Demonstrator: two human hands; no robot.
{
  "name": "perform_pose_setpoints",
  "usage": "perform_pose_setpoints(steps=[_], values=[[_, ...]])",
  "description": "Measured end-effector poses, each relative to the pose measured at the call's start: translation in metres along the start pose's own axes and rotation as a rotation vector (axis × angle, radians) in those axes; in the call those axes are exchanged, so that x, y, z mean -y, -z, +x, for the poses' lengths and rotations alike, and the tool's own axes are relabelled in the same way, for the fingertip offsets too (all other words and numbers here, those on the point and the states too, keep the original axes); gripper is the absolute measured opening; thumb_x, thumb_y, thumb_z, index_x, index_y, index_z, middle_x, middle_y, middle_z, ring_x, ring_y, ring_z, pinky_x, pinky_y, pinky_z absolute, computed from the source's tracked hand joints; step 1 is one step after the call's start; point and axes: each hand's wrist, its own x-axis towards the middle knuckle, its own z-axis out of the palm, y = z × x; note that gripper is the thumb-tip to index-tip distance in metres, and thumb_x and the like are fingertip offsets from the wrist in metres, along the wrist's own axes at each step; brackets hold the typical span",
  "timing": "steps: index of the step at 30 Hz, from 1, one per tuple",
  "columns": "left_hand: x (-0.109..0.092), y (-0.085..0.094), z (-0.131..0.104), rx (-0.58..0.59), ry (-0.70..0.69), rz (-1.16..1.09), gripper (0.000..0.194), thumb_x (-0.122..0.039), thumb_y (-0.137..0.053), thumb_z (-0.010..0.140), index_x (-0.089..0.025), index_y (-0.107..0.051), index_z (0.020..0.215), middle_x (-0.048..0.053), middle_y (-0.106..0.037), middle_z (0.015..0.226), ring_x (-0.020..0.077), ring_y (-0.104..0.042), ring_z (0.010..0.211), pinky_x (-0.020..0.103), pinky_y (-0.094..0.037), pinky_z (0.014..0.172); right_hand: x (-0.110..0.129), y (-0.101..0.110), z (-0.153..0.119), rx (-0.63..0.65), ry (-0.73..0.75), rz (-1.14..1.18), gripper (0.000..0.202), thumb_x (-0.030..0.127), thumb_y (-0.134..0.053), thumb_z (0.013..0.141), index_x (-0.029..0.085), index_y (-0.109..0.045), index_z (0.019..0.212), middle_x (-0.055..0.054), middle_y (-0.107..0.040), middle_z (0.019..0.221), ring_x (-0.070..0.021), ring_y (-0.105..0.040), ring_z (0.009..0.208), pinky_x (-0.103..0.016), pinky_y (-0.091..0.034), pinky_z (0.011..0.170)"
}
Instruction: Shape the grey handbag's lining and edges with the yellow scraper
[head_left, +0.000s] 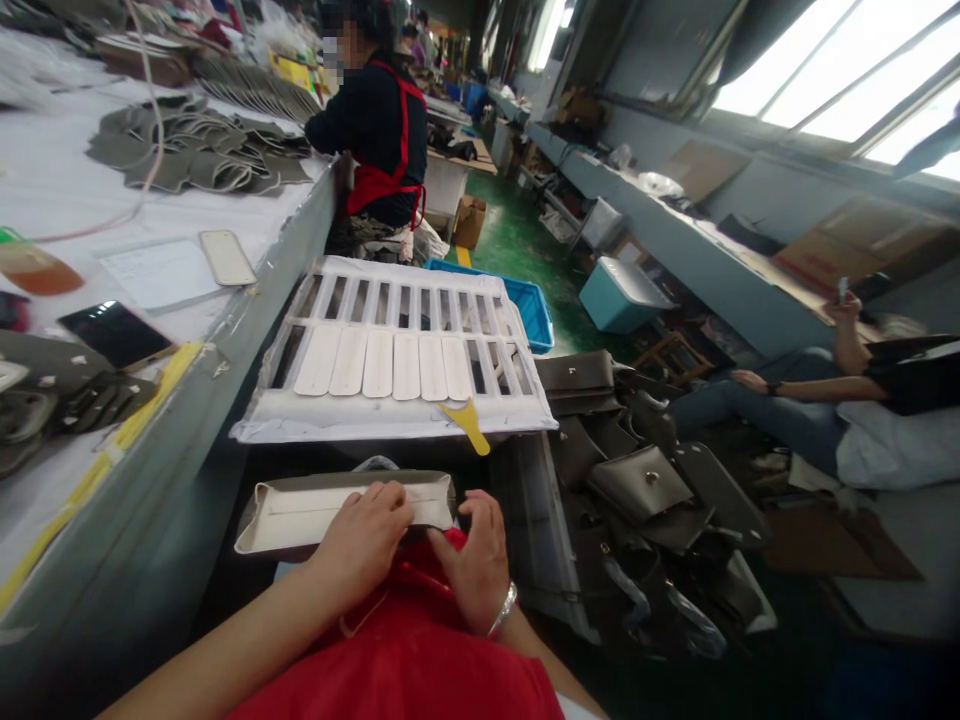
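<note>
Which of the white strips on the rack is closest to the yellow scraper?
The rightmost strip of the row on the white rack. Its lower end sits just above the yellow scraper, while the other strips lie farther left.

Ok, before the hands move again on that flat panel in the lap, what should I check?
1. Left hand flat on the long grey-and-cream leather panel: ok.
2. Right hand at the panel's right end: ok; actual grip: cannot tell.
3. Panel lies level across the red apron: ok.
4. White slotted rack with cream strips within view ahead: ok.
5. Yellow flat scraper free on the rack edge: ok.
6. Pile of dark grey flap bags apart from the hands: ok.
</note>
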Motion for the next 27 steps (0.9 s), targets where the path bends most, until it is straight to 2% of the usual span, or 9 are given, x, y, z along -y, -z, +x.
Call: perform_pose_setpoints(steps=[2,4,6,8,11,18,22,27], values=[[-0.001,0.002,0.001,0.004,0.022,0.018,0.016,-0.019,-0.044,0.083,-0.022,-0.060,0.080,0.006,-0.056,0.096,0.0245,-0.050,0.090,0.038,-0.039,0.072,-0.002,-0.002,0.001,0.118,-0.206,0.057,0.031,0.041,-0.067,0.067,0.017,-0.049,0.074,-0.005,-0.056,0.075,-0.0206,-0.053,0.072,-0.033,-0.043,0.065],[-0.001,0.003,0.003,0.024,0.026,0.018,0.017,-0.020,-0.043,0.083,-0.021,-0.060,0.080,0.007,-0.057,0.092,0.0250,-0.051,0.088,0.038,-0.040,0.071,-0.003,-0.006,0.002,0.347,-0.405,0.242,0.035,0.047,-0.059,0.072,0.018,-0.045,0.059,0.002,-0.045,0.052,-0.0132,-0.043,0.050,-0.026,-0.035,0.048],[0.001,0.004,0.006,0.062,0.023,0.000,0.017,-0.021,-0.043,0.083,-0.021,-0.060,0.081,0.007,-0.058,0.088,0.0242,-0.052,0.085,0.036,-0.041,0.070,-0.001,-0.011,0.002,0.556,-0.589,0.522,0.046,0.055,-0.047,0.078,0.018,-0.042,0.050,0.004,-0.037,0.041,-0.0090,-0.034,0.038,-0.024,-0.025,0.040],[0.003,0.004,0.007,0.103,0.024,-0.019,0.018,-0.021,-0.042,0.083,-0.020,-0.060,0.081,0.006,-0.060,0.086,0.0233,-0.054,0.083,0.035,-0.041,0.070,0.003,-0.016,0.000,0.653,-0.745,0.758,0.053,0.061,-0.042,0.079,0.017,-0.044,0.049,0.005,-0.036,0.036,-0.0069,-0.029,0.032,-0.023,-0.020,0.036],[0.005,0.005,0.007,0.116,0.026,-0.042,0.019,-0.020,-0.041,0.082,-0.020,-0.059,0.080,0.006,-0.061,0.085,0.0235,-0.056,0.082,0.035,-0.042,0.070,0.009,-0.021,-0.001,0.668,-0.835,0.933,0.053,0.062,-0.047,0.077,0.013,-0.054,0.056,0.005,-0.039,0.036,-0.0051,-0.029,0.030,-0.021,-0.018,0.034],[0.009,0.005,0.011,0.088,0.062,-0.121,0.016,-0.020,-0.042,0.080,-0.018,-0.057,0.078,0.008,-0.063,0.082,0.0247,-0.058,0.080,0.035,-0.043,0.068,0.026,-0.033,-0.002,0.621,-0.925,0.965,0.049,0.051,-0.045,0.084,0.010,-0.060,0.063,0.004,-0.044,0.039,-0.0051,-0.035,0.027,-0.020,-0.018,0.031],[0.025,0.009,0.002,0.082,0.045,-0.161,0.015,-0.023,-0.042,0.082,-0.018,-0.056,0.079,0.006,-0.061,0.083,0.0200,-0.058,0.078,0.030,-0.043,0.069,0.032,-0.036,-0.005,0.575,-0.947,1.051,0.046,0.050,-0.046,0.084,0.009,-0.059,0.068,0.003,-0.049,0.043,-0.0041,-0.033,0.027,-0.020,-0.017,0.031],[0.048,0.015,-0.017,0.083,0.026,-0.116,0.019,-0.029,-0.045,0.083,-0.019,-0.057,0.072,0.005,-0.058,0.079,0.0214,-0.054,0.078,0.032,-0.040,0.070,0.040,-0.038,-0.007,0.521,-0.968,1.078,0.048,0.056,-0.053,0.078,0.009,-0.058,0.069,0.002,-0.053,0.049,-0.0038,-0.033,0.029,-0.021,-0.019,0.033]])
